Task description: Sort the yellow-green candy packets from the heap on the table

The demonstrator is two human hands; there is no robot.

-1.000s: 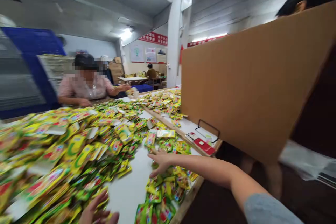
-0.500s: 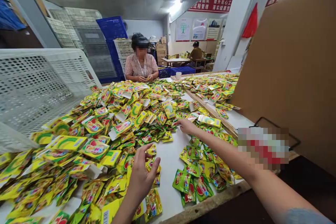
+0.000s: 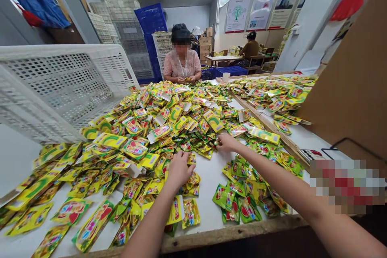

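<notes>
Left hand (image 3: 179,169) fingers pressed down on sachet pile (image 3: 157,129); right hand (image 3: 225,142) pinching one sachet. Risk: sweeping arm could push loose packets (image 3: 236,201) off desk (image 3: 208,173) edge.

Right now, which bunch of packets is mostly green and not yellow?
The small bunch of green packets at the table's near edge, under the right forearm. The big heap the left hand touches is mostly yellow.
</notes>
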